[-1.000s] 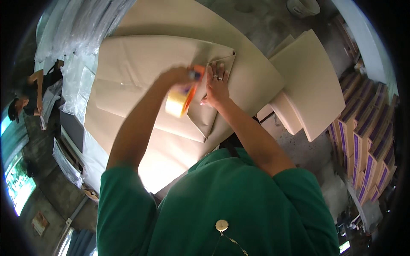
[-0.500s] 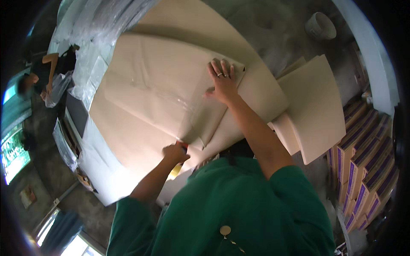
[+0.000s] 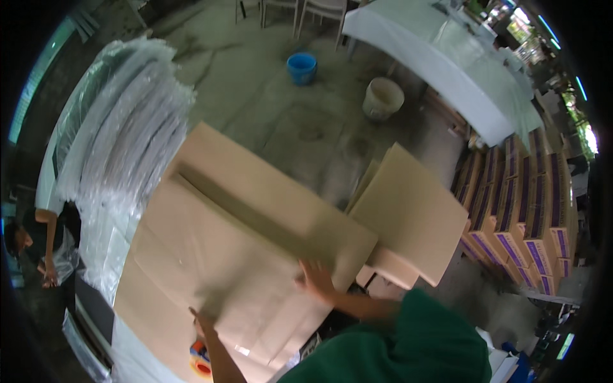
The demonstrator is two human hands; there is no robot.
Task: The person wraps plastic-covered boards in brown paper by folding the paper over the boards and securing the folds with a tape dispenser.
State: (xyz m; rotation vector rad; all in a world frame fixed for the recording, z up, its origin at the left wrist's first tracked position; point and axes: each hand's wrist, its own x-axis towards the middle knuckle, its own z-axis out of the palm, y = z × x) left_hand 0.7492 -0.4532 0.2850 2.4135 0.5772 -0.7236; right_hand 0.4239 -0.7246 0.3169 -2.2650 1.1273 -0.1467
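Note:
A folded brown cardboard sheet (image 3: 246,255) lies on a larger flat cardboard piece (image 3: 211,143) in front of me, with clear tape on its near part. My right hand (image 3: 315,281) presses on the folded sheet near its right side, fingers spread, holding nothing. My left hand (image 3: 203,323) rests on the cardboard to the left, partly hidden behind its own wrist; the finger I can see is stretched out. Beside my left forearm is a tape dispenser (image 3: 199,359), blue and red with a yellowish roll, apart from the visible fingers.
More cardboard sheets (image 3: 408,214) stand to the right, before stacked flat cartons (image 3: 520,210). Plastic-wrapped goods (image 3: 128,127) are piled at the left, near a person (image 3: 48,249) handling clear plastic. A blue bucket (image 3: 301,68) and a whitish bucket (image 3: 383,99) stand on the floor beyond.
My left hand has let go of the tape dispenser and moved onto the cardboard. My right hand still lies on the folded sheet. The view has tilted up, showing more floor ahead.

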